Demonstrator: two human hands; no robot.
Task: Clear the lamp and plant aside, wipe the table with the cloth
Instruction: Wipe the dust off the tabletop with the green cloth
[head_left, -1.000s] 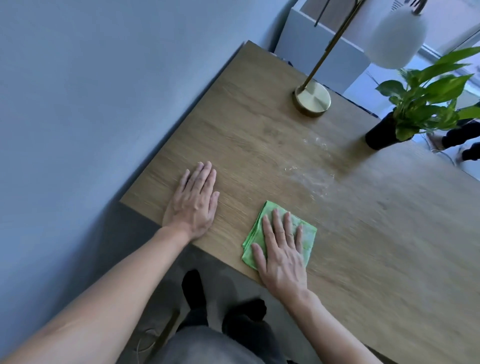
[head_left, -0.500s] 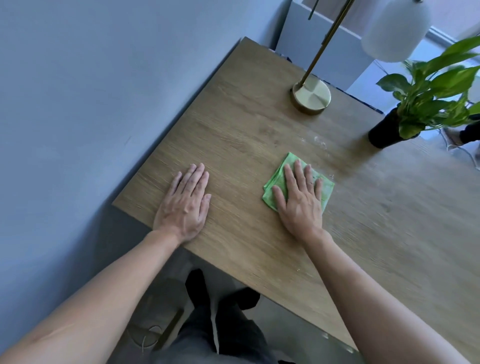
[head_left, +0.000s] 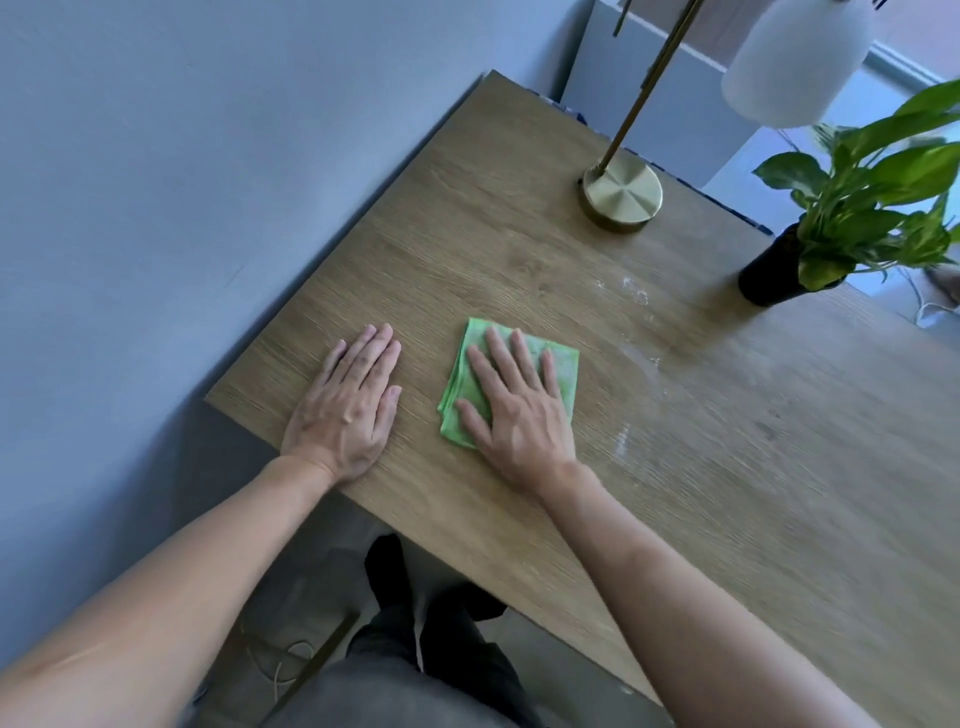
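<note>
A folded green cloth (head_left: 565, 370) lies flat on the wooden table (head_left: 727, 467). My right hand (head_left: 519, 415) presses down on it with fingers spread, covering most of it. My left hand (head_left: 348, 405) rests flat on the bare wood just left of the cloth, holding nothing. The brass lamp base (head_left: 622, 193) stands at the table's far edge, its white shade (head_left: 795, 57) hanging above to the right. The green plant (head_left: 872, 208) in a black pot (head_left: 769, 280) stands at the far right edge.
Whitish smears (head_left: 634, 296) mark the wood to the right of the cloth and beyond it. A blue-grey wall (head_left: 182, 208) runs along the table's left side. My legs and dark socks (head_left: 384, 566) show below the near edge.
My right hand slid the cloth forward from the near edge toward the smears, then back to the left, closer to my left hand. The left hand stayed flat in place.
</note>
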